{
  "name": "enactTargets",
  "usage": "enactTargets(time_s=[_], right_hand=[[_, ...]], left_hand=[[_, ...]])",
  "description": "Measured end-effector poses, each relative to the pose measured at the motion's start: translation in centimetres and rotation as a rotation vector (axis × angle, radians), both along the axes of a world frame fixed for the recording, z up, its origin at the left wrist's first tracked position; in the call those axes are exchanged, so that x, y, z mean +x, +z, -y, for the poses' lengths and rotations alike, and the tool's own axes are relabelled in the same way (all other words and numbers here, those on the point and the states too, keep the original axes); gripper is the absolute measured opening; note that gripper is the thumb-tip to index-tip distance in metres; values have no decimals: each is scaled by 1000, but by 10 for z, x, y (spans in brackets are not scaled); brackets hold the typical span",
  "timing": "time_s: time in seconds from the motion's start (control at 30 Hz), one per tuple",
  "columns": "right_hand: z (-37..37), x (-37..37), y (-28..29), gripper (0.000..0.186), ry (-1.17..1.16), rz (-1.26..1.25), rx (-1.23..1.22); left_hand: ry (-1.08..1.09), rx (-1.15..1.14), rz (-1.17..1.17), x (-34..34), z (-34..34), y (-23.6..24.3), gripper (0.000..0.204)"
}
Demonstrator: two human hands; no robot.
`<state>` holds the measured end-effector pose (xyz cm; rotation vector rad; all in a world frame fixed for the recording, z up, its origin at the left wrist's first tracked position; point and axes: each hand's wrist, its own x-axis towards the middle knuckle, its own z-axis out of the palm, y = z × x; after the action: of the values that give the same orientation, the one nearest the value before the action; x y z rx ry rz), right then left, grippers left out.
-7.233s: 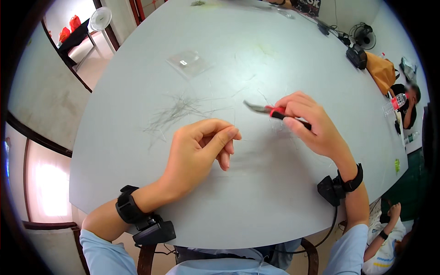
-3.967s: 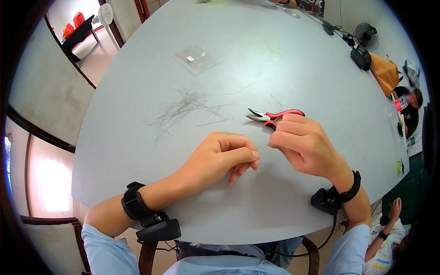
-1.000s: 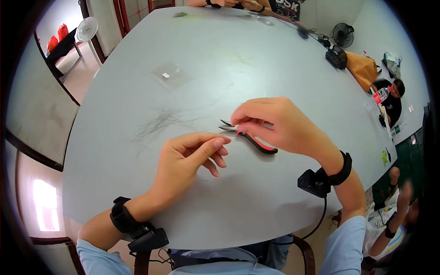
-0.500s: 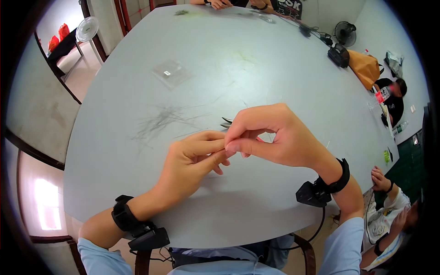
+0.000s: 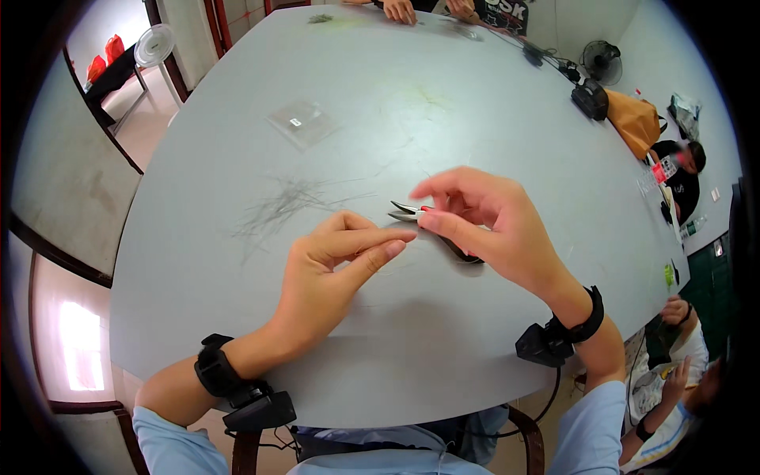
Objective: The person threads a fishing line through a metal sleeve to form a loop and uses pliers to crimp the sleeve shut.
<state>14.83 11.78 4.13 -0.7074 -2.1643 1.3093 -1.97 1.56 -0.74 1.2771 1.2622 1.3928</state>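
Observation:
My left hand (image 5: 336, 265) is closed in a pinch, thumb against forefinger, above the near middle of the table. Whatever sits between those fingertips is too small to make out. Just to its right, my right hand (image 5: 483, 218) is open, thumb and fingers apart with no object visible between them. Under and behind the right hand lies a pair of pliers (image 5: 406, 212) with slim metal jaws and red and black handles, partly hidden by the hand. Left of the pliers, beyond my left hand, thin grey wires (image 5: 289, 202) lie in a loose, crossing heap.
A clear plastic bag (image 5: 305, 125) lies farther back on the grey table (image 5: 214, 317). Along the right edge are an orange bag (image 5: 633, 123), a black case (image 5: 590, 99) and bottles. People sit at the far end and at the right. A small green wire pile (image 5: 321, 18) lies far back.
My right hand has come away from the left fingertips, moving slightly right and opening, which uncovers more of the pliers. The left hand keeps its pinch, almost in place.

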Motion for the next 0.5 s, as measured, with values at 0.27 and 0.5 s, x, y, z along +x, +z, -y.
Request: enactTargets(time_s=[0.27,0.5], right_hand=[[3,-3,-11,19,265,144,-435],[-4,3,-9,23,163,166,-378]], left_hand=[[38,89,-3,2,-1,0,16],[73,37,35,1,0,3,16]])
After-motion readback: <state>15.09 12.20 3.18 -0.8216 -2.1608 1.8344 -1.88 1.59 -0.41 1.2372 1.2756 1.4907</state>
